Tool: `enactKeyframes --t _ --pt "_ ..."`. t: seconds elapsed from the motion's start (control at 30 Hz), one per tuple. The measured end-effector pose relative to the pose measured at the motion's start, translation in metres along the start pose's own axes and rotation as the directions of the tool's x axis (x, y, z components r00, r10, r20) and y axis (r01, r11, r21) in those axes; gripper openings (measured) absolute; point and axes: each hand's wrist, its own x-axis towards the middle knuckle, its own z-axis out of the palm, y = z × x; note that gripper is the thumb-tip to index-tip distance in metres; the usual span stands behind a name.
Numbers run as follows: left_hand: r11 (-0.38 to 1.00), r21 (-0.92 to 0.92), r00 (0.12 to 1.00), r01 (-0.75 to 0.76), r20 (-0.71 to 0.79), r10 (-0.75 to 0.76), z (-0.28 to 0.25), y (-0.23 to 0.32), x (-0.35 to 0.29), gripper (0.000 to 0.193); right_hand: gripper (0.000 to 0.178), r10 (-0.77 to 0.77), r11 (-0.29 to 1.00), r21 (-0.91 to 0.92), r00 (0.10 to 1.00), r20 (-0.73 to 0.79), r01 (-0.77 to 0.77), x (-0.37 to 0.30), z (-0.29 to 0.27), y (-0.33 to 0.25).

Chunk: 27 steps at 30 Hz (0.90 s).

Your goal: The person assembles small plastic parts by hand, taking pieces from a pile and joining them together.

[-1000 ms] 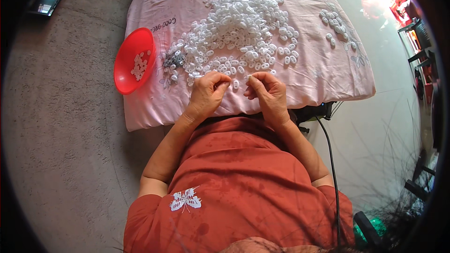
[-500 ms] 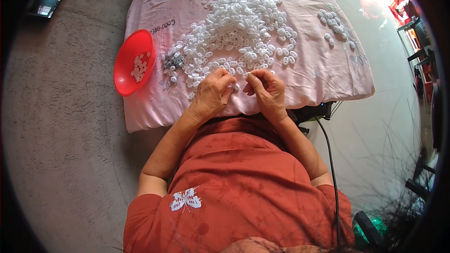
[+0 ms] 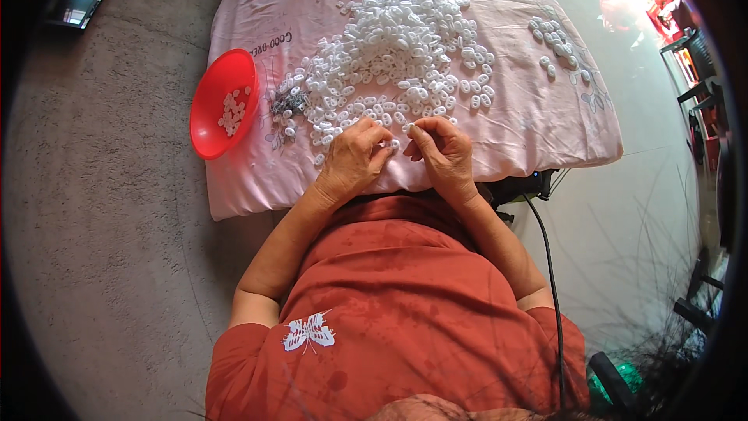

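Observation:
Close to the table's near edge, my left hand [image 3: 352, 160] pinches a small white oval plastic piece [image 3: 394, 144] between thumb and fingertips. My right hand [image 3: 444, 154], a short way to its right, is also closed in a pinch. A small white bit [image 3: 407, 129] shows at its fingertips, too small to make out. Just beyond both hands spreads a large pile of white oval plastic pieces [image 3: 389, 39], many with two holes. At the pile's left edge lies a little heap of small grey metal-looking parts [image 3: 290, 103].
A red bowl [image 3: 204, 121] holding some white pieces sits tilted at the table's left edge. Grey-white pieces [image 3: 553, 35] form a separate group on the right. A pink printed cloth [image 3: 538, 125] covers the table. A black cable [image 3: 549, 265] runs down beside my right arm.
Both hands stay in nearly the same place. The white piece at my left fingertips has turned slightly and shows more plainly now.

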Motion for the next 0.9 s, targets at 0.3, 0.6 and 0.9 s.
enactKeyframes --t 0.3,0.6,0.9 --pt "0.999 -0.052 0.999 0.012 -0.052 -0.015 0.007 0.0 -0.002 0.012 0.009 -0.008 0.999 -0.047 0.999 0.032 0.01 0.001 -0.001 0.001" --pt "0.485 -0.774 0.889 0.407 0.213 -0.406 -0.005 -0.008 -0.003 0.012 0.009 0.047 0.999 -0.028 0.994 0.096 -0.045 0.002 -0.002 -0.006" --pt "0.115 -0.885 0.819 0.45 0.358 -0.449 -0.012 -0.009 -0.004 0.016 0.012 0.173 0.985 -0.034 0.969 0.176 -0.17 0.004 -0.004 -0.017"
